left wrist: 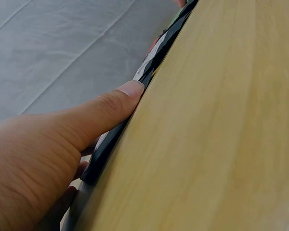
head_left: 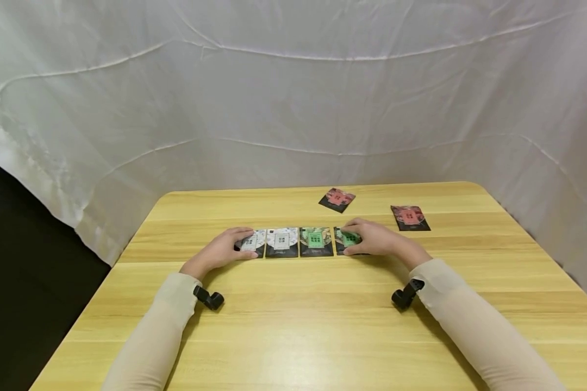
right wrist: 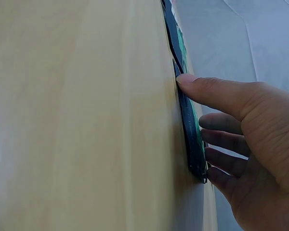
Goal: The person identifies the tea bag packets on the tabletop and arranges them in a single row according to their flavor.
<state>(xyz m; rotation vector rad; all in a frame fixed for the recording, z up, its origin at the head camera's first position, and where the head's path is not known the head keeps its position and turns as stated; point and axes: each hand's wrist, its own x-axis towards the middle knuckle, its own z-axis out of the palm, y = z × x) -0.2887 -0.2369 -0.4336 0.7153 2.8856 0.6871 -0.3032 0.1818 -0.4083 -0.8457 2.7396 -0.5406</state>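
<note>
Head cam looks forward and down from well back, so most of the desk (head_left: 293,326) fits. The wrist cams (head_left: 216,301) sit way closer, skimming low over it, tilted, one facing the left hand (head_left: 222,248), the other the right hand (head_left: 379,239). All three share part of the packet row (head_left: 291,247) plus pale cloth (head_left: 293,103) behind.

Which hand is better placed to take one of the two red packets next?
The right hand, probably. Though it holds the rightmost green packet, both the farther red packet and the nearer red packet lie closer to it than to the left hand, which holds the leftmost white packet.
</note>
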